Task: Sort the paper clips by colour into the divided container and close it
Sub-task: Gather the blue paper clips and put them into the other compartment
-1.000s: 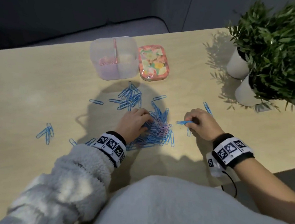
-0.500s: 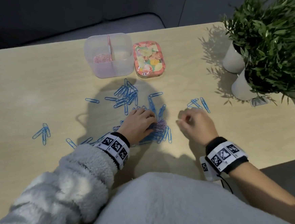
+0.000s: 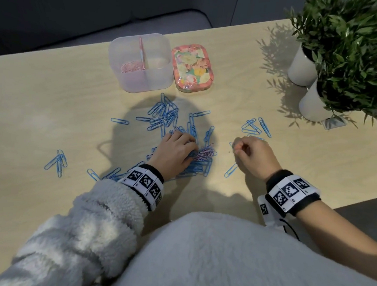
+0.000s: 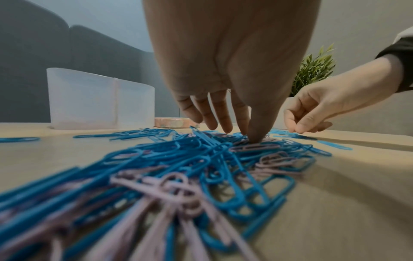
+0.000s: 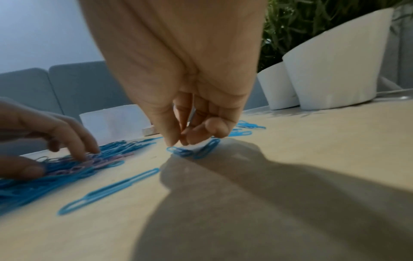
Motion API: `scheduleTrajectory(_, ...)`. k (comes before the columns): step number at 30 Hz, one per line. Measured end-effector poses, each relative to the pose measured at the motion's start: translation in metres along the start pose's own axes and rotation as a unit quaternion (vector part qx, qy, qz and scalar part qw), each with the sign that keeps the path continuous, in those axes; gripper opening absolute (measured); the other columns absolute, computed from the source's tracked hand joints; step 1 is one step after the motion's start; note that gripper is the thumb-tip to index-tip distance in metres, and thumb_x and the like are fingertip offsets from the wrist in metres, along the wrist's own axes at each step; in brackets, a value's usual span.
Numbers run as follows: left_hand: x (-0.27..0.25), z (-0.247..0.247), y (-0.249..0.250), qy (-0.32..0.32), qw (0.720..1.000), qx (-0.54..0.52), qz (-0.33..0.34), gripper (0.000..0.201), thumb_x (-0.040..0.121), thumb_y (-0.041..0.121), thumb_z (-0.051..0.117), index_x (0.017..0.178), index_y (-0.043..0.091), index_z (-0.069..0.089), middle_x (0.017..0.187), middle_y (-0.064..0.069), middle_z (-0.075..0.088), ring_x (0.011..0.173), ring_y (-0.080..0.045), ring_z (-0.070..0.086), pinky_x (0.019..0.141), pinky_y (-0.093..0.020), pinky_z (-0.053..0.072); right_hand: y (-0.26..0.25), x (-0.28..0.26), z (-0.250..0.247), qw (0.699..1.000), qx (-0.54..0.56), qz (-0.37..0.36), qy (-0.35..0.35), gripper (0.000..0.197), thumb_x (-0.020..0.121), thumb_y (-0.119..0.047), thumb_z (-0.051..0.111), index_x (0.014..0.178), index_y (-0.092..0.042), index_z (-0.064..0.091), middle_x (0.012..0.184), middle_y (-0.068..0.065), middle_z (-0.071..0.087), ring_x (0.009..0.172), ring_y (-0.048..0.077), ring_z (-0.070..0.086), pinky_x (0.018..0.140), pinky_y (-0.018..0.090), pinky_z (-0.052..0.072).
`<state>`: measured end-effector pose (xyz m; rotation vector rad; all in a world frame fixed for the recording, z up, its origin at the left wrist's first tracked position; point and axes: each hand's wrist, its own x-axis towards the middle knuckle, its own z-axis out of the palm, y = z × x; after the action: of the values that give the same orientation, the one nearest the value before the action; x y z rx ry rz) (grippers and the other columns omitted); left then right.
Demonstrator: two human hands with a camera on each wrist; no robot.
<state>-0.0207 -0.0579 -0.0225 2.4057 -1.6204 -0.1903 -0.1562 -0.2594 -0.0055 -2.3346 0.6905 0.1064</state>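
The mixed heap of paper clips [image 3: 198, 160] is being pressed under the left hand [image 3: 174, 152], whose straight fingers [image 4: 220, 113] are being spread over it, the thumb tip being set on a pink clip near the middle of the heap. Against the frames from a second ago, a blue clip that was being pinched by the right hand [image 3: 253, 155] is no longer being held; a small cluster of blue clips [image 3: 253, 127] is now lying just beyond those fingers, so blue is apparently being set aside on the bench [image 3: 40, 99] rather than carried to the box. The right fingers [image 5: 196, 134] are being kept curled together just above two blue clips [image 5: 194, 150]; whether anything is being gripped between them cannot be told. The divided container [image 3: 142, 62] is standing well beyond the left fingers, open, with pink clips in its far left compartment only, and the floral lid [image 3: 192, 67] is lying just beside it, so most of the sorting is judged as remaining. The clips beneath the left palm are being hidden, the nearest ones are being blurred in the left wrist view, and the container's near compartments are hard to make out through its frosted wall.
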Motion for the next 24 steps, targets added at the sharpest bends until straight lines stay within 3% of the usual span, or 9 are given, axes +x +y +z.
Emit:
scheduleTrajectory(3, 0.001, 0.003, 0.006, -0.004, 1.0, 0.003, 0.018, 0.03, 0.078, 0.03, 0.066, 0.105, 0.02, 0.065, 0.105, 0.0, 0.065, 0.096, -0.027, 0.059, 0.079, -0.036, 0.046, -0.023, -0.002, 0.016, 0.993, 0.026, -0.071, -0.095, 0.016, 0.079, -0.017, 0.067, 0.068, -0.024, 0.057, 0.068, -0.002, 0.057, 0.064, 0.017, 0.052, 0.065, 0.033, 0.044)
scheduleTrajectory(6, 0.001, 0.004, 0.007, -0.023, 0.999, 0.001, 0.033, 0.024, 0.078, 0.029, 0.066, 0.101, 0.02, 0.068, 0.104, -0.001, 0.066, 0.097, -0.027, 0.06, 0.079, -0.037, 0.045, -0.03, -0.005, 0.031, 0.97, -0.043, -0.146, -0.188, 0.003, 0.078, -0.016, 0.066, 0.081, -0.016, 0.067, 0.082, 0.004, 0.061, 0.072, 0.017, 0.053, 0.069, 0.034, 0.044)
scheduleTrajectory(8, -0.002, 0.001, 0.004, -0.028, 0.999, -0.015, 0.025, 0.016, 0.079, 0.026, 0.066, 0.094, 0.021, 0.069, 0.103, 0.0, 0.066, 0.098, -0.026, 0.06, 0.078, -0.036, 0.043, -0.021, -0.007, 0.028, 0.969, -0.058, -0.155, -0.185, 0.004, 0.077, -0.011, 0.062, 0.075, -0.014, 0.063, 0.082, 0.005, 0.059, 0.072, 0.02, 0.052, 0.069, 0.035, 0.045)
scheduleTrajectory(11, -0.009, 0.002, -0.004, -0.029, 0.998, -0.053, 0.014, 0.013, 0.077, 0.02, 0.068, 0.089, 0.022, 0.071, 0.104, 0.0, 0.067, 0.097, -0.026, 0.062, 0.075, -0.034, 0.043, 0.0, -0.006, 0.01, 0.983, -0.053, -0.109, -0.136, 0.012, 0.074, -0.003, 0.061, 0.069, -0.013, 0.058, 0.075, 0.005, 0.061, 0.068, 0.022, 0.053, 0.067, 0.035, 0.047)
scheduleTrajectory(16, -0.014, 0.007, -0.007, -0.043, 0.996, -0.075, 0.036, 0.016, 0.076, 0.017, 0.07, 0.091, 0.02, 0.074, 0.106, -0.003, 0.069, 0.097, -0.03, 0.063, 0.078, -0.041, 0.053, -0.018, 0.006, 0.004, 0.992, -0.054, -0.107, -0.045, 0.003, 0.081, -0.013, 0.061, 0.081, -0.014, 0.063, 0.08, 0.003, 0.056, 0.081, 0.026, 0.057, 0.074, 0.036, 0.046)
scheduleTrajectory(21, -0.013, 0.0, -0.005, -0.047, 0.996, -0.066, 0.035, 0.014, 0.071, 0.021, 0.073, 0.085, 0.024, 0.075, 0.1, -0.001, 0.07, 0.092, -0.029, 0.064, 0.072, -0.041, 0.052, -0.046, 0.026, 0.033, 0.979, -0.099, -0.147, -0.096, 0.018, 0.081, -0.022, 0.064, 0.098, -0.015, 0.07, 0.102, 0.007, 0.058, 0.1, 0.023, 0.054, 0.079, 0.034, 0.044)
scheduleTrajectory(23, -0.014, -0.002, -0.006, -0.044, 0.997, -0.058, 0.026, 0.013, 0.074, 0.033, 0.067, 0.081, 0.025, 0.074, 0.1, 0.002, 0.069, 0.095, -0.027, 0.062, 0.073, -0.04, 0.049, -0.047, 0.031, 0.034, 0.978, -0.113, -0.14, -0.101, 0.015, 0.082, -0.019, 0.062, 0.094, -0.015, 0.07, 0.101, 0.006, 0.058, 0.101, 0.024, 0.053, 0.078, 0.034, 0.043)
scheduleTrajectory(24, -0.014, -0.003, -0.006, -0.045, 0.997, -0.056, 0.013, 0.022, 0.077, 0.042, 0.06, 0.078, 0.025, 0.074, 0.101, 0.004, 0.068, 0.096, -0.025, 0.06, 0.075, -0.039, 0.048, -0.046, 0.032, 0.032, 0.982, -0.096, -0.133, -0.097, 0.013, 0.081, -0.016, 0.062, 0.091, -0.014, 0.07, 0.097, 0.006, 0.058, 0.099, 0.025, 0.053, 0.078, 0.035, 0.044)
